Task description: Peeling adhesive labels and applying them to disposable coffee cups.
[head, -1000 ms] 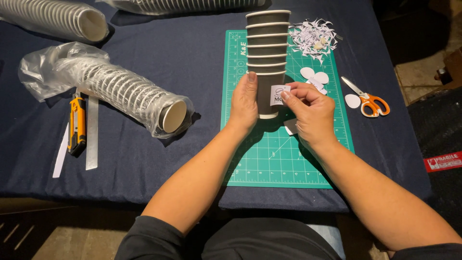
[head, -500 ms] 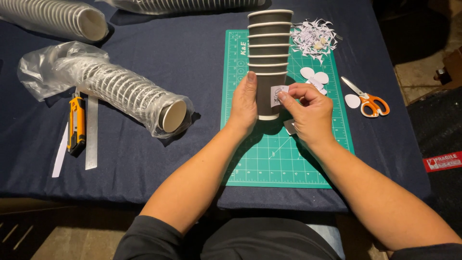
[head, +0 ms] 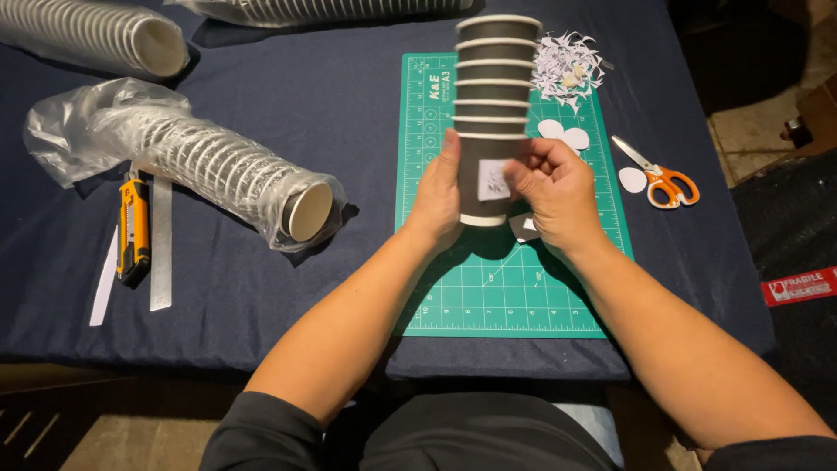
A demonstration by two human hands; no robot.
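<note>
A stack of dark paper cups (head: 494, 96) with white rims stands upright on the green cutting mat (head: 488, 288). My left hand (head: 438, 194) grips the left side of the bottom cup. My right hand (head: 555, 192) wraps the right side, its thumb resting by a small white sticker (head: 491, 181) on the cup's front. A small white paper scrap (head: 525, 228) lies on the mat under my right hand.
Orange-handled scissors (head: 656, 176), white paper circles (head: 564, 135) and a heap of paper shreds (head: 565, 63) lie at the mat's right. Left on the dark blue cloth: a bagged sleeve of cups (head: 205, 166), a yellow utility knife (head: 132, 228), a metal ruler (head: 161, 246). More cup sleeves (head: 105, 37) lie behind.
My right thumb has pressed across the white sticker on the bottom cup. The stack and my left hand have stayed in place.
</note>
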